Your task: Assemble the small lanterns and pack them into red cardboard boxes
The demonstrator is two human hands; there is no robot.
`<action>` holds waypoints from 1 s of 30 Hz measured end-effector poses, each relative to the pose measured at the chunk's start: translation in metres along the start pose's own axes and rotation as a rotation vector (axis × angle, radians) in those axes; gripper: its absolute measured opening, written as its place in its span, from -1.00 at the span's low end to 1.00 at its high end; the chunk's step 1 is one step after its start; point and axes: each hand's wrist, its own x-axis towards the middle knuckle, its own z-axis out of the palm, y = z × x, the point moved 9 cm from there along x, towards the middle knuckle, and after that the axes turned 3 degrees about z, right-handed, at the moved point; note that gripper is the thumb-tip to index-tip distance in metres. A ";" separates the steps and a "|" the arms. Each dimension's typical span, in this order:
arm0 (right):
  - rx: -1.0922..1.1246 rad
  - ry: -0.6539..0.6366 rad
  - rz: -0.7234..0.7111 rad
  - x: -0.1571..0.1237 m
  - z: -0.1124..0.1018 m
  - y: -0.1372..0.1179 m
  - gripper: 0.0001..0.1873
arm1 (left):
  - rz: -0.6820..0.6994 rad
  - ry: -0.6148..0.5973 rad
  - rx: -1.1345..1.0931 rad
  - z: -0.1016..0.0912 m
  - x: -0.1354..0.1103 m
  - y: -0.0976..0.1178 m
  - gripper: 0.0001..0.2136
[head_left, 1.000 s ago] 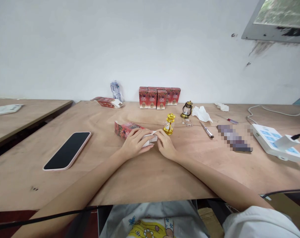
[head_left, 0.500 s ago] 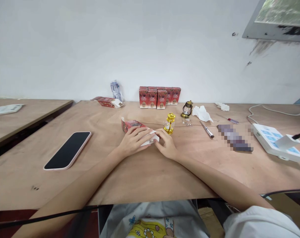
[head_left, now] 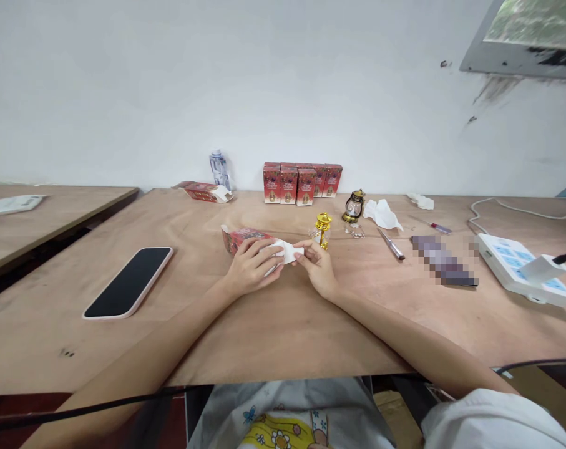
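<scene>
Phone (head_left: 129, 284): flat, well left of my hands.
Red box (head_left: 240, 239): lying lengthwise in front of me, partly under my left hand.
Left hand (head_left: 254, 265): wrapped over the box, holding it.
White flap (head_left: 294, 252): at the box's right end; working it seems the step in hand.
Right hand (head_left: 319, 268): narrow pinch on the flap; next calls for light fingers, I judge, with the box steady.
Gold lantern (head_left: 324, 221): upright, just beyond my right hand.
</scene>
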 end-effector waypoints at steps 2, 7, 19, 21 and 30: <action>-0.011 0.016 -0.013 -0.001 -0.001 -0.001 -0.71 | -0.013 -0.012 0.002 0.001 0.000 -0.001 -0.85; -0.030 0.015 -0.069 -0.007 0.000 -0.008 -0.78 | -0.049 0.013 0.004 -0.003 -0.003 -0.004 -0.66; -0.158 -0.123 -0.163 -0.014 0.008 -0.021 -0.72 | -0.043 0.022 0.034 -0.007 -0.004 -0.008 -0.78; -0.130 -0.190 -0.144 -0.013 0.014 -0.018 -0.75 | -0.039 0.042 0.053 -0.009 -0.003 -0.007 -0.84; -0.006 -0.266 -0.047 -0.012 0.023 -0.006 -0.69 | -0.059 0.021 0.030 -0.007 -0.002 -0.002 -0.90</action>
